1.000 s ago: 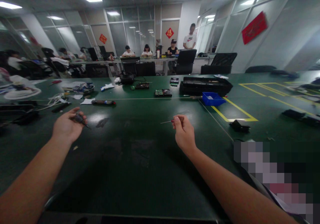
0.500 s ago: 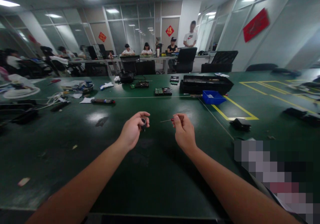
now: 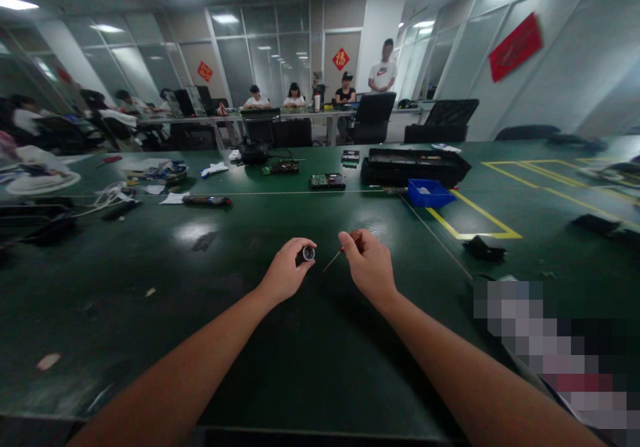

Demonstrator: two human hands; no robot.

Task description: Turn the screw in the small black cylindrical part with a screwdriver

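Observation:
Over the green table (image 3: 240, 360), my left hand (image 3: 286, 275) grips a small dark round part with a pale ring-shaped end (image 3: 309, 254) between thumb and fingers. Its open-looking end faces right, and what kind of part it is I cannot make out. To the right, my right hand (image 3: 371, 264) is closed around a screwdriver (image 3: 334, 259) with a reddish handle. The thin shaft points down and left, its tip a short way from the round part and apart from it. Fingers cover most of the handle.
Beyond my hands lie a circuit-board device (image 3: 327, 180), a long black housing (image 3: 415, 167) and a blue bin (image 3: 430, 194). A dark cylindrical tool (image 3: 206, 200) rests at left, near white cables (image 3: 107, 197). A black block (image 3: 485, 248) sits at right. Several people are at the far desks.
My left hand has moved right and turned, bringing the pale ring end of the part into view. The screwdriver has tilted, its tip now lower.

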